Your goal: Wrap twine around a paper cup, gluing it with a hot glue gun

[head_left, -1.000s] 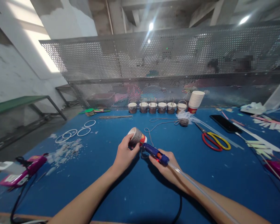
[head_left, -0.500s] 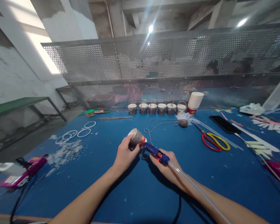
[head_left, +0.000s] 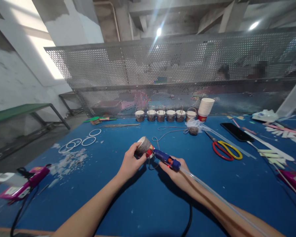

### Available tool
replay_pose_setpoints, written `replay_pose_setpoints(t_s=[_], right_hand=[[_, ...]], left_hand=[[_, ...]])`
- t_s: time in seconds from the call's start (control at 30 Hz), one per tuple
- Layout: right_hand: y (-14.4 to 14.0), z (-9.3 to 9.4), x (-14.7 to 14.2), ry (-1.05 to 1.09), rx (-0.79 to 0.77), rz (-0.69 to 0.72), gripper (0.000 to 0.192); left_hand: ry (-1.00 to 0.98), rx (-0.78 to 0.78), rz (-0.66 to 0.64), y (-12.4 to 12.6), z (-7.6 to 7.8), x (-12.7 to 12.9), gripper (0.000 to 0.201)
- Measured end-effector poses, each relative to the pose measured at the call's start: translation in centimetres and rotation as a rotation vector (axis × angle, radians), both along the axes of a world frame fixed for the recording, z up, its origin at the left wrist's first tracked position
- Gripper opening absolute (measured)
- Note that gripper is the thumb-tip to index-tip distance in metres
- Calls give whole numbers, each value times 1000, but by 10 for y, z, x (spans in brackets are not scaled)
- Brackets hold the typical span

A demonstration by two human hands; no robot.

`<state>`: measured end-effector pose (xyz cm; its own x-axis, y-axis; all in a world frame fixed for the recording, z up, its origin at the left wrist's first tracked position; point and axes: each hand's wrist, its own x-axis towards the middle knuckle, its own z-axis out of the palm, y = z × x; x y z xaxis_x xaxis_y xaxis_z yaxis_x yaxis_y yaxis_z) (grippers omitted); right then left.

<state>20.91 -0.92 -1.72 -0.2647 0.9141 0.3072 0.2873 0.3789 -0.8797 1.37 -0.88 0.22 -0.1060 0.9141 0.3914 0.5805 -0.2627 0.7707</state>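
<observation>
My left hand [head_left: 130,162] is closed around a paper cup [head_left: 144,145], tilted on its side with its mouth toward the upper left. Grey cord covers the cup near the mouth, while red print shows toward its base. In my right hand [head_left: 176,174] is a blue hot glue gun [head_left: 166,158], its nozzle at the red part of the cup; whether it touches I cannot tell. A long clear glue stick [head_left: 207,186] sticks out of the gun's back. Grey cord [head_left: 160,136] runs from the cup across the table to a small ball of cord [head_left: 193,130].
Several cord-wrapped cups [head_left: 160,116] line the back beside a stack of paper cups [head_left: 206,108]. Scissors [head_left: 227,151] and a phone [head_left: 236,132] lie right. White rings [head_left: 88,141], plastic scraps [head_left: 71,163] and a magenta power strip [head_left: 27,184] lie left.
The cup and the glue gun stay close together, with only a slight shift and turn. My right hand has moved very slightly; both grips are the same.
</observation>
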Motion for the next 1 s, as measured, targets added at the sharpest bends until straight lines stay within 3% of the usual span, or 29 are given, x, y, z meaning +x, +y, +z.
replay_pose_setpoints(t_s=[0.37,1.0], right_hand=[[-2,7,1,20,-6,16,32],[-2,9,1,32,-52,22,32]], left_hand=[[-7,-22,-58,6,-9,-11,31],[-90,-60,-163,8,-1,-16,30]])
